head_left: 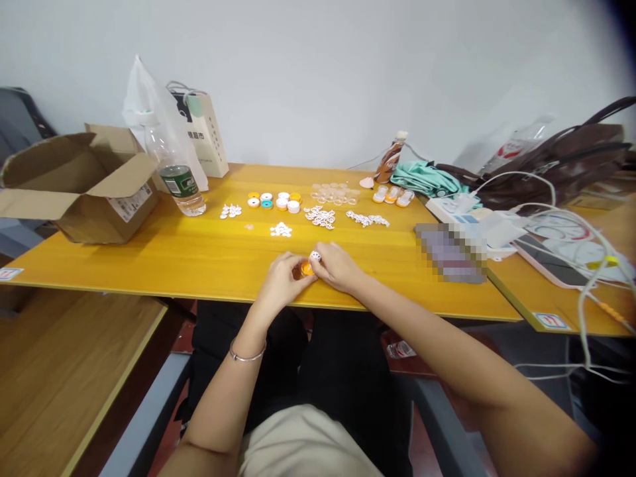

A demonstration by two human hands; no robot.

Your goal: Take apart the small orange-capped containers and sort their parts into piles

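Near the table's front edge, my left hand (pixel 282 281) is closed round a small orange round cap (pixel 307 269). My right hand (pixel 338 266) meets it from the right, fingers pinching a small white part with dark holes (pixel 315 255) just above the cap. Whether the two pieces touch is hidden by my fingers. Beyond my hands lie a heap of small white pieces (pixel 281 230), white openwork parts (pixel 319 216), and a row of similar white parts (pixel 368 218). Orange, white and teal round caps (pixel 267 204) sit farther back, beside several clear cups (pixel 334 193).
An open cardboard box (pixel 99 189) and a water bottle (pixel 181 179) stand at the left. Three orange-and-white pieces (pixel 393 196) lie near a brown drink bottle (pixel 390 158). A blurred-out flat object (pixel 451 254), a power strip (pixel 460 215) and cables occupy the right.
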